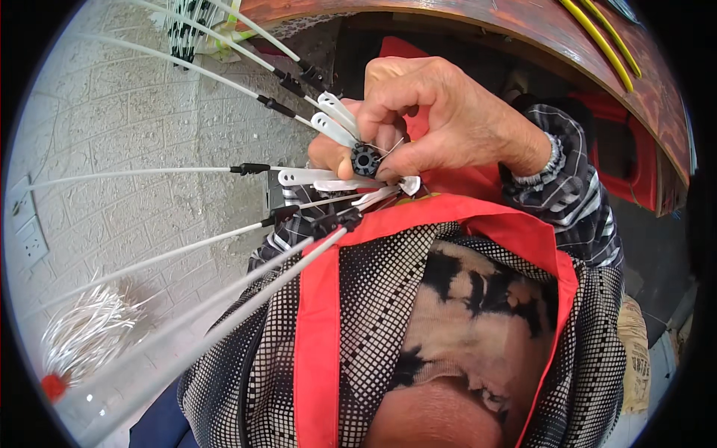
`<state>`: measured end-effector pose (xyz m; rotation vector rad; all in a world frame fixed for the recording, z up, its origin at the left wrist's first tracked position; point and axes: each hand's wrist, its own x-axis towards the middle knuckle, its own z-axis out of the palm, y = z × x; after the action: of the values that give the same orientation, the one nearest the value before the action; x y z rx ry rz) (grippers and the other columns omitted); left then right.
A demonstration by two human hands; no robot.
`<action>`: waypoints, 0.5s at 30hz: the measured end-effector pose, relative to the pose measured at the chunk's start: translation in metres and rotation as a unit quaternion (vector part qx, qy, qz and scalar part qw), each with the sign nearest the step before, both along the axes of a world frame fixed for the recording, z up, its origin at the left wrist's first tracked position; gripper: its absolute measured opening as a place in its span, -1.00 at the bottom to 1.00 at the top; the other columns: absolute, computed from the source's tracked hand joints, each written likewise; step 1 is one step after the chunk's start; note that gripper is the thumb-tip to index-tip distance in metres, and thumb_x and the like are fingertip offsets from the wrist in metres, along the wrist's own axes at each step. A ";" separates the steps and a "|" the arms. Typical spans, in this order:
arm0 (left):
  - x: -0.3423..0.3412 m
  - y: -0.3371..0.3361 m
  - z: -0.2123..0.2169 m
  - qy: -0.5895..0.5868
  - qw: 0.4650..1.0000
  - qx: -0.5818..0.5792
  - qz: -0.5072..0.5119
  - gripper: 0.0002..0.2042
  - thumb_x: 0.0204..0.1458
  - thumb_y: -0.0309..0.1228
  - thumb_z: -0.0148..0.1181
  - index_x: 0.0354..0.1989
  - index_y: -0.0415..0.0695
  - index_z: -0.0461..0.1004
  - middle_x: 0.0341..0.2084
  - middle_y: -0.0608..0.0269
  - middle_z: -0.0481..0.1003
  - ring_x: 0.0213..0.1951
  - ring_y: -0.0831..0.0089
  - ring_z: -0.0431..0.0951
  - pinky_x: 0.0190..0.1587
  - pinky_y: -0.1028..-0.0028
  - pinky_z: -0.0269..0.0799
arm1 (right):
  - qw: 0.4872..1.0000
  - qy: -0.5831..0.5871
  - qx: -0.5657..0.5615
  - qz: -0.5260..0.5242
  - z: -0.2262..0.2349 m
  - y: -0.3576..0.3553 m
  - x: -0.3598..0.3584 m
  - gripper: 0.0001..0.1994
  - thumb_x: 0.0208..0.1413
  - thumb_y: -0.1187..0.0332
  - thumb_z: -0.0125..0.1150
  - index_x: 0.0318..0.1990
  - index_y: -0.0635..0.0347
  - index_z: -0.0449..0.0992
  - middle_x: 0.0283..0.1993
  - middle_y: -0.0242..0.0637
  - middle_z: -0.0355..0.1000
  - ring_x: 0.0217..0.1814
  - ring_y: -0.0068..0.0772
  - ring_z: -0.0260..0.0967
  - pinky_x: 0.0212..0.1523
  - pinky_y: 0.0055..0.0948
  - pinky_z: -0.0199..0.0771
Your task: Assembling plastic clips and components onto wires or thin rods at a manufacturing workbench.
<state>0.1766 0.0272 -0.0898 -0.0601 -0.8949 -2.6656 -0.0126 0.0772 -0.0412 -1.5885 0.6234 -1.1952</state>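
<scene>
In front of my chest is what looks like an umbrella frame, with a notched black round hub [366,160] at its middle. Long white ribs [164,173] with black joints fan out from it to the left, ending near the hub in flat white arms [332,130]. My left hand [326,154] is closed around the hub from the far left side, its fingers partly hidden behind the arms. Bent over the hub from the right, my right hand [444,112] has its thumb and fingers closed at a thin wire [393,148] along the hub's edge.
A curved wooden tabletop [478,16] spans the upper right, with yellow tubes [601,41] on it. At lower left lies a bundle of white strands [93,332] with a red end. A dark-tipped bundle [187,33] stands upper left. Something red [642,160] is beneath the table.
</scene>
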 end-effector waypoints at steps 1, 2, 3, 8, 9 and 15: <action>-0.001 0.002 0.004 -0.008 1.000 -0.005 0.010 -0.60 -0.26 -0.29 0.49 -0.52 -0.35 0.39 -0.65 0.14 0.39 -0.65 0.46 0.34 -0.62 0.43 0.15 | 1.000 0.000 0.001 0.000 0.000 0.000 0.000 -0.79 -0.28 0.55 0.43 -0.42 0.23 0.52 -0.48 -0.41 0.31 -0.38 -0.51 0.27 -0.37 -0.50 0.27; 0.001 0.008 0.005 -0.008 1.000 -0.004 0.010 -0.60 -0.26 -0.29 0.49 -0.52 -0.35 0.39 -0.65 0.14 0.39 -0.65 0.46 0.34 -0.62 0.43 0.15 | 1.000 0.000 0.003 0.002 -0.001 -0.001 0.000 -0.79 -0.29 0.55 0.43 -0.43 0.23 0.52 -0.48 -0.42 0.31 -0.38 -0.51 0.28 -0.37 -0.50 0.27; 0.006 0.017 0.004 -0.043 0.995 0.074 0.050 -0.60 -0.27 -0.29 0.49 -0.51 -0.35 0.39 -0.65 0.14 0.39 -0.64 0.46 0.34 -0.62 0.43 0.15 | 1.000 -0.001 0.005 0.005 -0.001 -0.001 0.000 -0.79 -0.29 0.56 0.43 -0.43 0.22 0.52 -0.49 -0.42 0.31 -0.37 -0.52 0.28 -0.37 -0.50 0.27; 0.005 0.003 0.003 -0.054 0.996 0.064 0.029 -0.61 -0.27 -0.31 0.48 -0.52 -0.34 0.40 -0.66 0.12 0.40 -0.64 0.45 0.37 -0.62 0.42 0.17 | 1.000 -0.023 0.011 0.000 -0.002 0.000 0.001 -0.79 -0.31 0.56 0.43 -0.44 0.22 0.53 -0.48 -0.42 0.33 -0.36 -0.50 0.28 -0.36 -0.50 0.28; 0.004 -0.003 0.003 -0.023 0.999 -0.018 -0.023 -0.62 -0.26 -0.31 0.48 -0.52 -0.34 0.40 -0.67 0.12 0.40 -0.64 0.44 0.37 -0.62 0.42 0.17 | 1.000 -0.022 0.012 0.002 -0.003 0.000 0.001 -0.79 -0.31 0.56 0.43 -0.44 0.22 0.53 -0.48 -0.42 0.33 -0.36 -0.50 0.28 -0.36 -0.50 0.28; 0.019 0.004 -0.025 -0.085 0.985 0.151 0.006 -0.64 -0.25 -0.35 0.47 -0.55 -0.35 0.40 -0.68 0.11 0.40 -0.67 0.43 0.35 -0.65 0.40 0.14 | 0.999 -0.020 -0.027 -0.030 -0.007 0.003 0.001 -0.78 -0.35 0.56 0.43 -0.45 0.21 0.53 -0.44 -0.40 0.38 -0.35 -0.46 0.29 -0.33 -0.50 0.31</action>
<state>0.1953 0.0316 -0.1152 0.2461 -0.5259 -2.7938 -0.0119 0.0802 -0.0484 -1.5962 0.6210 -1.2938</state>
